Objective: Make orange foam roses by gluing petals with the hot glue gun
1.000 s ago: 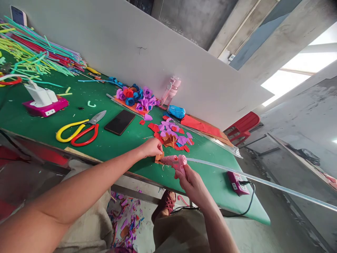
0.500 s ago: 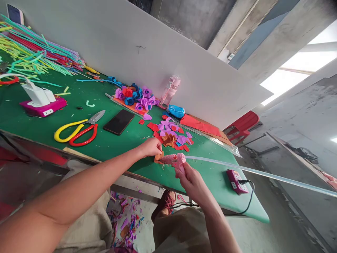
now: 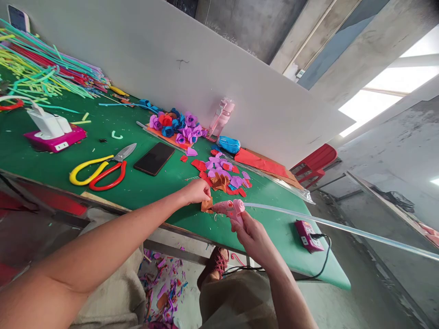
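My left hand (image 3: 199, 191) is closed on a small orange-brown paper piece (image 3: 206, 205) near the front edge of the green table (image 3: 185, 201). A pink glue gun (image 3: 230, 209) is gripped in my right hand (image 3: 252, 230); its nozzle points left, at the paper piece. From the gun's back a long clear glue stick (image 3: 329, 225) runs out to the right. Just beyond my hands lie loose purple and red petals (image 3: 236, 182) with a brown folded flower (image 3: 220, 182) among them.
Scissors (image 3: 99, 173), a black phone (image 3: 154, 158) and a power block (image 3: 56, 139) lie on the left. Finished paper flowers (image 3: 187, 128), a pink bottle (image 3: 221, 119) and a blue pouch (image 3: 229, 144) are at the back. Another power block (image 3: 308, 236) with a cord is on the right.
My right hand and the glue gun have shifted slightly right, the nozzle drawing back a little from the paper piece. My left hand stays nearly in place.
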Demonstrator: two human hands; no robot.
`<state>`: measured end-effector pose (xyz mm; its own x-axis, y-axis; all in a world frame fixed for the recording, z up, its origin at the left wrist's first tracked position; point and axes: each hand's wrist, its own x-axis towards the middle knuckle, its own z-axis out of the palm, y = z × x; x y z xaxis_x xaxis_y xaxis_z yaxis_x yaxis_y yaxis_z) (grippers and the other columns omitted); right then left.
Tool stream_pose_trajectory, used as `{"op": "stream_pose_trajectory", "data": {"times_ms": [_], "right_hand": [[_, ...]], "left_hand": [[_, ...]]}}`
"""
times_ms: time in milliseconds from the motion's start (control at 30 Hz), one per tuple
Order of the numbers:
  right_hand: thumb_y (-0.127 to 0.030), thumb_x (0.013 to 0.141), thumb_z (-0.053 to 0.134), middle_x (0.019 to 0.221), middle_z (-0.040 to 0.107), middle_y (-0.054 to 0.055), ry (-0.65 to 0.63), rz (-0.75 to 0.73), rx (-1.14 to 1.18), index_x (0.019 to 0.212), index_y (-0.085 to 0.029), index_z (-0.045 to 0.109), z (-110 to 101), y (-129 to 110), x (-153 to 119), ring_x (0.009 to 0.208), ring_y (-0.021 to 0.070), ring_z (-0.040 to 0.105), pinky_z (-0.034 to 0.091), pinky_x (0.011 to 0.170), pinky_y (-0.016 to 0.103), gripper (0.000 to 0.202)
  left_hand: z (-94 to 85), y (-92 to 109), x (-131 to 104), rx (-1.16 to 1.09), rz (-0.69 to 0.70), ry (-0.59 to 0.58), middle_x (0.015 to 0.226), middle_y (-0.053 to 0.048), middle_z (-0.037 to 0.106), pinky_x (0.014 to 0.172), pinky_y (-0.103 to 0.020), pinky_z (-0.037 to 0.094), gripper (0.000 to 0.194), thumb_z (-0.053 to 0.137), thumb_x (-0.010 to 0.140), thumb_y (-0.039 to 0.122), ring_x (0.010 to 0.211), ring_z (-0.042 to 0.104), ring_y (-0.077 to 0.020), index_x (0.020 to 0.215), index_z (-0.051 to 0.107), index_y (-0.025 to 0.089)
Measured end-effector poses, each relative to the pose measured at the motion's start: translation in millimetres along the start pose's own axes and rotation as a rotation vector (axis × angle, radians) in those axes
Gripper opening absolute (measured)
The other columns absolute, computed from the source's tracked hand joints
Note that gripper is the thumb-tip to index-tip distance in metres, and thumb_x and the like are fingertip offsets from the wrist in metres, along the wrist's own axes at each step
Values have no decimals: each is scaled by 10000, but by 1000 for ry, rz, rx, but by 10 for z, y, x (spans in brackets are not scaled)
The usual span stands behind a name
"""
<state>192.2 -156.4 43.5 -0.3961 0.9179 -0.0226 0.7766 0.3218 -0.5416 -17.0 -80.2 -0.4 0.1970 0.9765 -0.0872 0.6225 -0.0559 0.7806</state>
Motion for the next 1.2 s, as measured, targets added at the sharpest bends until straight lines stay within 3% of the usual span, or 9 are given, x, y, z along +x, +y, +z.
{"op": "stream_pose_trajectory", "data": {"times_ms": [233, 567, 1200], "right_hand": [[-392, 895, 374, 572, 515, -12, 18, 8, 12, 747, -201, 505, -30, 8, -15, 505, 128, 449, 327, 489, 226, 276], [-418, 900, 357, 534, 471, -28, -3, 25, 27, 773, -200, 502, -38, -44, -61, 481, 126, 426, 318, 483, 228, 291], [-385, 908, 348, 635, 557, 3, 28, -28, -44, 794, -198, 529, -6, 9, -36, 554, 137, 475, 344, 523, 233, 285]], "left_hand": [[0, 15, -9, -23, -3, 6, 582, 1, 631, 528, -214, 339, 78, 595, 602, 107, 617, 556, -133, 571, 657, 144], [-2, 19, -9, -9, -9, -10, 631, -10, 665, 545, -212, 354, 104, 595, 608, 110, 656, 575, -139, 638, 692, 131], [1, 11, -14, 7, -1, -10, 642, -20, 685, 530, -205, 357, 111, 594, 613, 122, 654, 592, -139, 646, 700, 131]]}}
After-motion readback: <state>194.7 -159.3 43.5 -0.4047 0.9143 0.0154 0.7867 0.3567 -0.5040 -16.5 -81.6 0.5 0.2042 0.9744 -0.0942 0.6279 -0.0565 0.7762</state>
